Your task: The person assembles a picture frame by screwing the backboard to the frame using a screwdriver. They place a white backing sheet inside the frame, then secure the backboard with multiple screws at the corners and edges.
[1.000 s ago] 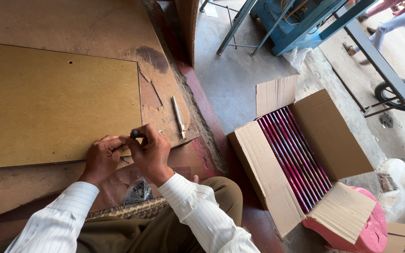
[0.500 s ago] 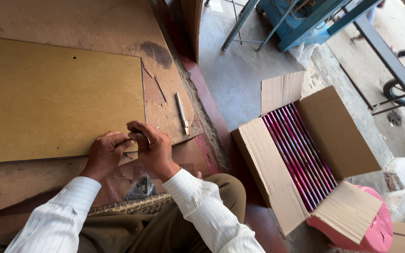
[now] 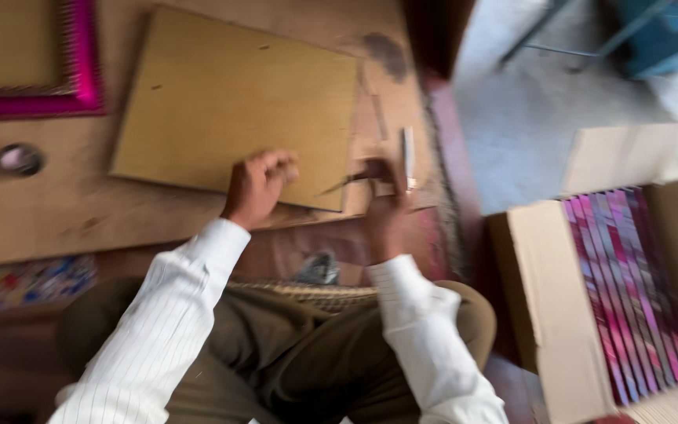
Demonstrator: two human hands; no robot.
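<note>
A brown backing board (image 3: 237, 102) lies flat on the wooden work surface (image 3: 64, 204). My left hand (image 3: 256, 184) rests with curled fingers on the board's near edge. My right hand (image 3: 386, 208) is just off the board's near right corner and grips a thin dark strip (image 3: 347, 182) that points left toward the board. A slim whitish tool (image 3: 408, 157) lies on the surface right beside my right hand. The frame is blurred, so the strip's exact kind is unclear.
A pink-edged picture frame (image 3: 80, 71) lies at the far left, with a small round metal thing (image 3: 19, 159) near it. To the right, on the floor, stands an open cardboard box (image 3: 543, 298) packed with pink and purple mouldings (image 3: 629, 283). Blue metal legs (image 3: 653, 39) stand beyond.
My hands have parted: the left stays on the board's edge, the right has drawn away to the right with the strip. The camera has swung left, and the pink frame has come into view.
</note>
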